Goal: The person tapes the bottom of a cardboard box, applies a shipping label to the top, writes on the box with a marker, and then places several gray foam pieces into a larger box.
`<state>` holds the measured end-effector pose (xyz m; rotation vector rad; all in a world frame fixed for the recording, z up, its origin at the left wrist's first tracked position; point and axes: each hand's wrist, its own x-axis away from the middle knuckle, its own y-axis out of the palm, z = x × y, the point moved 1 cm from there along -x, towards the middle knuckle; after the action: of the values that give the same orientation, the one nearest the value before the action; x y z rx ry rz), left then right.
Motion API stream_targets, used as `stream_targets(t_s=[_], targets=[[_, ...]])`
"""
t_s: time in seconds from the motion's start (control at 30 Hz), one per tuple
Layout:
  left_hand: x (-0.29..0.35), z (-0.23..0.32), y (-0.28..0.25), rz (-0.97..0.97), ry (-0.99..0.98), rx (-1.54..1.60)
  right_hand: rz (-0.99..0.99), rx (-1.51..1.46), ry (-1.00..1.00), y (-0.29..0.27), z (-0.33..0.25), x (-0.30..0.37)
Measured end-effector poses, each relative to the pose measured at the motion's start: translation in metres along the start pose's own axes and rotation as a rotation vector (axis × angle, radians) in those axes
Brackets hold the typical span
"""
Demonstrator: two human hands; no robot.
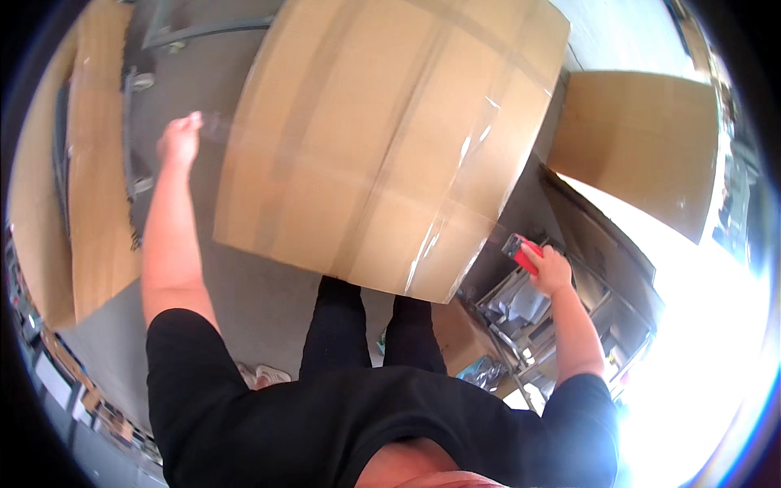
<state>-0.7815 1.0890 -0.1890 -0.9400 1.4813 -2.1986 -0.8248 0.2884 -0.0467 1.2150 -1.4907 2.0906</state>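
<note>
A large brown cardboard box (pixel 390 146) stands right in front of my legs, with strips of clear tape stuck along its top. My left hand (pixel 179 140) is closed, pinching the end of a clear tape strip (pixel 218 128) just off the box's left side. From there the strip runs faintly across the top toward the right. Whether it touches the cardboard along its length I cannot tell. Beyond the box's right edge, my right hand (pixel 555 272) grips a red tape dispenser (pixel 522 252) with a dark front end.
Cardboard panels (pixel 102 179) stand at the left beside a metal frame with casters (pixel 143 81). At the right is another cardboard box (pixel 639 138). A metal rack (pixel 598 313) holding assorted items stands below my right forearm. Grey floor (pixel 252 285) shows around my feet.
</note>
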Motion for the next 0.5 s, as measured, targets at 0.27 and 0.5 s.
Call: stream_targets(t_s=[0.27,0.5], targets=[[-0.078,-0.085,0.128,-0.327,-0.938,1.049,-0.175,-0.002,0.178,0.044,-0.027,-0.110],[-0.032,-0.029,0.081,-0.101,-0.266,-0.285,-0.326,-0.245,0.600,0.045,0.013,-0.079]])
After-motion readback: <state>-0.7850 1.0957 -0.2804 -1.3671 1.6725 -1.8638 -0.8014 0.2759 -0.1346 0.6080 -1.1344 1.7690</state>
